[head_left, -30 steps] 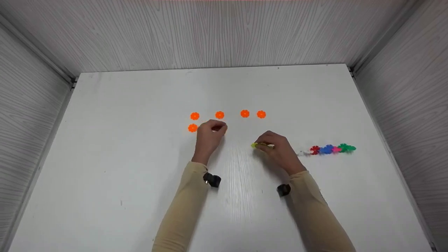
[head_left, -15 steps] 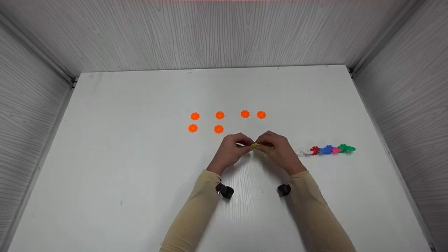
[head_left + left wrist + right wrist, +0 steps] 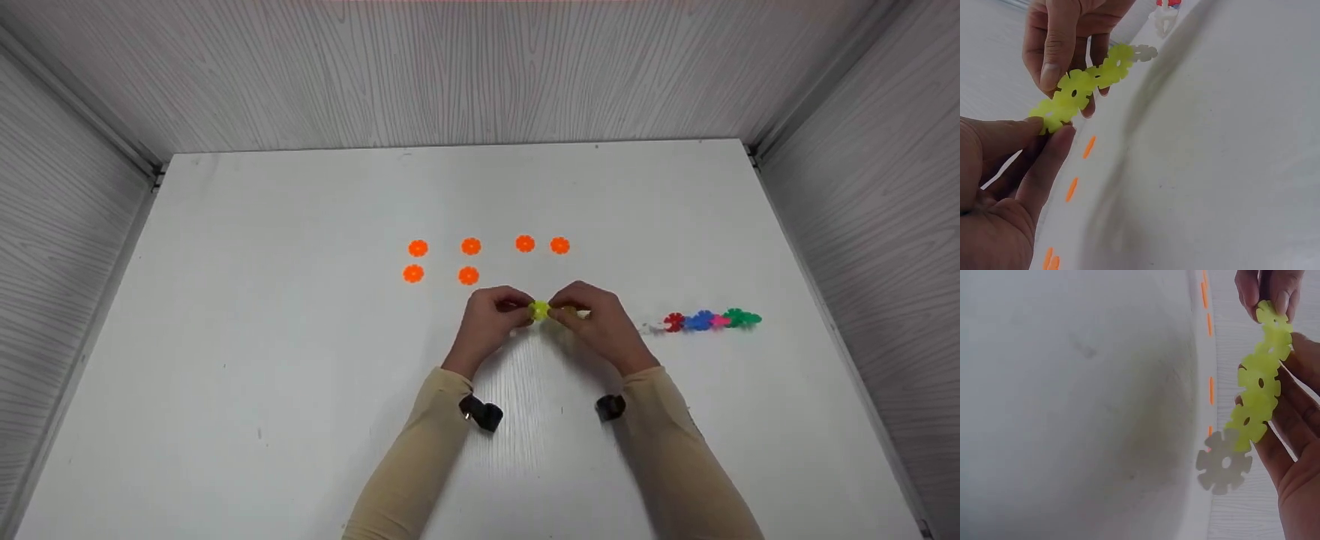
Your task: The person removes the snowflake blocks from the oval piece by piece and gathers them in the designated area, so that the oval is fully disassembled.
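Note:
Both hands hold a chain of interlocking yellow snowflake discs (image 3: 1248,377), raised above the white table. My left hand (image 3: 486,326) pinches the disc at the chain's left end between thumb and fingers. Close beside it, my right hand (image 3: 602,322) grips the yellow discs further along, its fingers hiding part of them in the head view. A greyish-white snowflake disc (image 3: 1212,464) is slotted onto the chain's other end, past the right fingers. Beyond the hands, several loose orange snowflake discs (image 3: 469,276) lie flat on the table.
To the right of the right hand lies a second chain of snowflake discs (image 3: 703,321), with white, red, blue, pink and green pieces. Wood-grain panels (image 3: 480,75) wall the table (image 3: 262,337) at the back and both sides.
My left hand has come right and nearer from beside the orange discs to the yellow chain's end. The end disc has turned to face the head camera. My right hand has stayed nearly still.

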Action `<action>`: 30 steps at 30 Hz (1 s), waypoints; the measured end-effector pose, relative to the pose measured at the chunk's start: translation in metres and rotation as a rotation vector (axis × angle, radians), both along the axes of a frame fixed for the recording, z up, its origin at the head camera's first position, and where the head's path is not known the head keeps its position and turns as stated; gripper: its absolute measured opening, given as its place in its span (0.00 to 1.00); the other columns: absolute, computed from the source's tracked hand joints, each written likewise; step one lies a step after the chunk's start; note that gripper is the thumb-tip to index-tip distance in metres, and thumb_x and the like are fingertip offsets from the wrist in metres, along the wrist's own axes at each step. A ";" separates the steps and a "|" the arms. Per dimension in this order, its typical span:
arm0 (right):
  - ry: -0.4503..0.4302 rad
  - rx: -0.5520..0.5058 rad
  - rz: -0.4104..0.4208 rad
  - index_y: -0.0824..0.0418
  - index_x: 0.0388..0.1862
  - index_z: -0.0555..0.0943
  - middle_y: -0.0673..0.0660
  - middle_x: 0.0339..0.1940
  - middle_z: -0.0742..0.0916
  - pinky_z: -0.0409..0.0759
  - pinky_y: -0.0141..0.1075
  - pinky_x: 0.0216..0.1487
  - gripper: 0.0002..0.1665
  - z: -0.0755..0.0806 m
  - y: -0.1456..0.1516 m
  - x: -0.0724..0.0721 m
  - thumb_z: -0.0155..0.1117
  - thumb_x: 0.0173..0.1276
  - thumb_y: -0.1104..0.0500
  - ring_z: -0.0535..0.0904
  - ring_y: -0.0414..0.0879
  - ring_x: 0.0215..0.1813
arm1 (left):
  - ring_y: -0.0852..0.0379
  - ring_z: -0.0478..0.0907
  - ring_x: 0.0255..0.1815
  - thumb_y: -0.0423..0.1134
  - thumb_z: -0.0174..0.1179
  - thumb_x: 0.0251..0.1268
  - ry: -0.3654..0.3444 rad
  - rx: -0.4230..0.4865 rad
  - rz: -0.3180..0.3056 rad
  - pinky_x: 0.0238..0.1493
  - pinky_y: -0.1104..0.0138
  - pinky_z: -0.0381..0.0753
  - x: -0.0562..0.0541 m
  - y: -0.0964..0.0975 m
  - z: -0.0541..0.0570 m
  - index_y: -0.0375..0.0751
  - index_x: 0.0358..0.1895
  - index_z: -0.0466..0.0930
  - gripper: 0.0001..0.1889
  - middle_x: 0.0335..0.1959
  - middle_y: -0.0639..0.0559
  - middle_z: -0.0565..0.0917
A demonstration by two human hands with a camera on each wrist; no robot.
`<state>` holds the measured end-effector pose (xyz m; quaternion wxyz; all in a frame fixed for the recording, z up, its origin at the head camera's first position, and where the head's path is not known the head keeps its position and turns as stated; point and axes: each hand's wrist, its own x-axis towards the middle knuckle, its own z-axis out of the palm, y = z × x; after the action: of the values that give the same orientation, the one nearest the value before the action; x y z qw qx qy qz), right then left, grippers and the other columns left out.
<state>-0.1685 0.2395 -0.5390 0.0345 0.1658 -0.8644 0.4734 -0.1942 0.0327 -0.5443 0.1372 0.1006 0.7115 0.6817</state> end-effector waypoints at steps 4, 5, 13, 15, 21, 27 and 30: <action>-0.011 -0.008 0.005 0.53 0.43 0.86 0.44 0.42 0.85 0.77 0.43 0.54 0.07 -0.002 0.000 0.000 0.71 0.65 0.59 0.79 0.40 0.48 | 0.50 0.83 0.37 0.24 0.64 0.61 -0.047 0.047 0.042 0.42 0.63 0.85 0.001 0.001 0.000 0.31 0.39 0.84 0.05 0.38 0.43 0.84; -0.011 -0.006 0.007 0.53 0.43 0.86 0.44 0.43 0.85 0.77 0.43 0.54 0.08 -0.003 0.000 0.000 0.71 0.65 0.60 0.79 0.41 0.48 | 0.50 0.83 0.37 0.24 0.64 0.61 -0.048 0.052 0.050 0.42 0.63 0.85 0.002 0.001 0.000 0.31 0.39 0.84 0.05 0.38 0.43 0.83; -0.022 -0.006 0.021 0.53 0.43 0.86 0.45 0.44 0.85 0.76 0.43 0.56 0.12 -0.005 0.000 0.000 0.71 0.63 0.67 0.79 0.42 0.49 | 0.52 0.82 0.37 0.24 0.63 0.60 -0.029 0.049 0.049 0.41 0.64 0.85 0.006 0.003 -0.004 0.31 0.38 0.83 0.05 0.36 0.44 0.83; -0.029 0.002 0.016 0.52 0.43 0.86 0.45 0.43 0.85 0.76 0.43 0.56 0.12 -0.005 0.001 0.000 0.71 0.63 0.67 0.79 0.42 0.49 | 0.52 0.82 0.36 0.25 0.63 0.60 -0.024 0.042 0.048 0.41 0.65 0.85 0.006 0.004 -0.004 0.32 0.38 0.83 0.04 0.36 0.45 0.83; -0.040 0.035 -0.001 0.53 0.42 0.86 0.44 0.42 0.85 0.77 0.43 0.55 0.11 -0.005 0.005 0.002 0.70 0.63 0.66 0.79 0.42 0.47 | 0.51 0.81 0.36 0.25 0.64 0.61 -0.049 0.063 0.046 0.41 0.64 0.85 0.007 0.007 -0.005 0.30 0.41 0.84 0.06 0.38 0.43 0.82; -0.015 0.042 0.003 0.57 0.41 0.86 0.47 0.40 0.86 0.77 0.45 0.55 0.10 -0.002 0.006 0.002 0.69 0.64 0.69 0.79 0.44 0.46 | 0.47 0.81 0.36 0.25 0.63 0.63 -0.024 0.063 0.048 0.42 0.62 0.85 0.007 0.013 -0.007 0.30 0.45 0.84 0.08 0.39 0.41 0.83; 0.009 0.047 0.003 0.57 0.39 0.86 0.46 0.38 0.86 0.78 0.44 0.52 0.10 -0.002 0.007 0.001 0.69 0.63 0.70 0.80 0.44 0.44 | 0.47 0.82 0.35 0.25 0.62 0.63 -0.005 0.065 0.049 0.41 0.63 0.85 0.008 0.016 -0.008 0.30 0.43 0.84 0.07 0.37 0.43 0.83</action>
<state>-0.1672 0.2462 -0.5413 0.0336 0.1701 -0.8749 0.4522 -0.1864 0.0488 -0.5527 0.1189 0.0858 0.6909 0.7079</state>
